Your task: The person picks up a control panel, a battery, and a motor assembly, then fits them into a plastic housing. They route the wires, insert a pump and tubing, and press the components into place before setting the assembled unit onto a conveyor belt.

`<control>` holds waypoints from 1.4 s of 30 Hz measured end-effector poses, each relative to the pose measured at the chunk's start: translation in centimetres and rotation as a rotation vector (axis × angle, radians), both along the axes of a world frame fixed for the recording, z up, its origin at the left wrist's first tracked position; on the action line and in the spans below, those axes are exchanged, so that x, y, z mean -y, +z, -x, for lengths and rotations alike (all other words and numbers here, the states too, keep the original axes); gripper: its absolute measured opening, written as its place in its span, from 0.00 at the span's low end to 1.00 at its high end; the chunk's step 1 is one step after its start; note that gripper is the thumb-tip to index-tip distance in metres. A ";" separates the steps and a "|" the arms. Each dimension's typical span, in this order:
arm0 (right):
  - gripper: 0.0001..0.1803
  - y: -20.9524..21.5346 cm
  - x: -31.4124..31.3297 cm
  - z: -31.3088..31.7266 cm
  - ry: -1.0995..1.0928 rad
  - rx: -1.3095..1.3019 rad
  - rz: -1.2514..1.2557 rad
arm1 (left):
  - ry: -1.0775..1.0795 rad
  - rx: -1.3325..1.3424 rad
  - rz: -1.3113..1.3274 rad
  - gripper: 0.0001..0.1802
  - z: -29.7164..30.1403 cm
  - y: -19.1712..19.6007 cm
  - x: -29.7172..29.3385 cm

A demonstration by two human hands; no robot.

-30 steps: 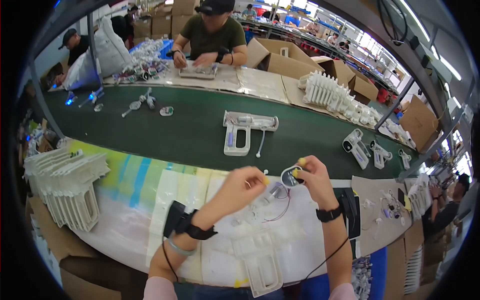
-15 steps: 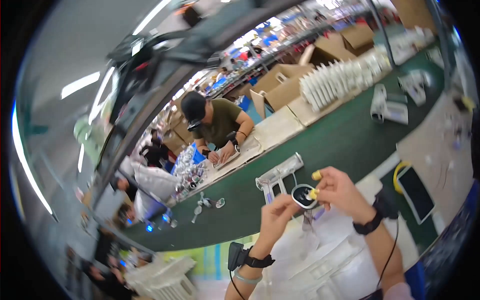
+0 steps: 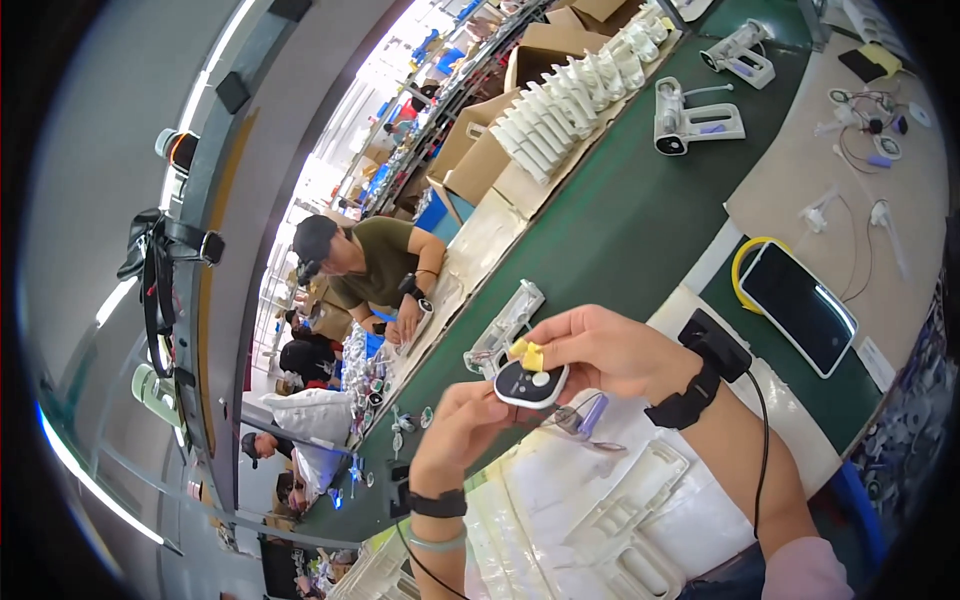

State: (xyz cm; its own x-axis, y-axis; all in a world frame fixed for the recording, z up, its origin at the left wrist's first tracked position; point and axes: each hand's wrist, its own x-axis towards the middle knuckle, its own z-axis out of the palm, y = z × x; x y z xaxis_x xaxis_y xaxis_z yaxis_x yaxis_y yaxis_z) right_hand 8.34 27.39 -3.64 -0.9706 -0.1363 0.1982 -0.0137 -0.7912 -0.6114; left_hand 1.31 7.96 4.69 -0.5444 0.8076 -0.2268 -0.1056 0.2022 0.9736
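Observation:
Between my two hands is a small oval control panel (image 3: 518, 389), black-faced with a white rim and light round buttons. My left hand (image 3: 455, 430) pinches its near left edge. My right hand (image 3: 610, 350) grips it from the far right side, with yellow finger covers on the fingertips pressed to the face. Below the panel hang thin wires and a purple cylindrical part (image 3: 592, 412). Just beyond my hands, a white handled housing (image 3: 512, 315) lies on the green belt, partly hidden. White plastic half shells (image 3: 635, 495) rest on the pale sheet beneath my forearms.
Across the green belt (image 3: 620, 230) a co-worker (image 3: 385, 265) handles a white part. Assembled handled units (image 3: 700, 125) lie farther along, near a row of white shells (image 3: 570, 100). At right are a phone (image 3: 800, 305), a yellow ring (image 3: 745, 275) and loose wired parts (image 3: 870, 125).
My head view has turned, shifting the scene leftward. Both hands have come closer together around the panel, whose buttoned face is now plainer, and the right fingers lie against it.

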 end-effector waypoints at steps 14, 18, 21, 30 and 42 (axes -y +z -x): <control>0.18 1.0 0.5 -0.5 -0.006 -0.026 -0.016 | 0.524 -1.205 0.025 0.10 1.8 -0.3 2.5; 0.17 0.3 2.1 0.1 0.065 0.018 0.002 | 0.228 0.221 -0.267 0.20 1.4 0.3 3.9; 0.17 0.3 3.4 0.2 0.077 0.058 -0.061 | 0.138 0.191 0.035 0.20 1.0 1.1 4.9; 0.18 0.7 4.4 0.4 0.070 0.102 0.014 | 0.375 -1.001 0.248 0.11 -0.7 -0.1 6.9; 0.18 0.7 5.4 -0.2 0.114 0.028 0.099 | 0.442 0.000 -0.205 0.07 -1.4 -2.2 8.4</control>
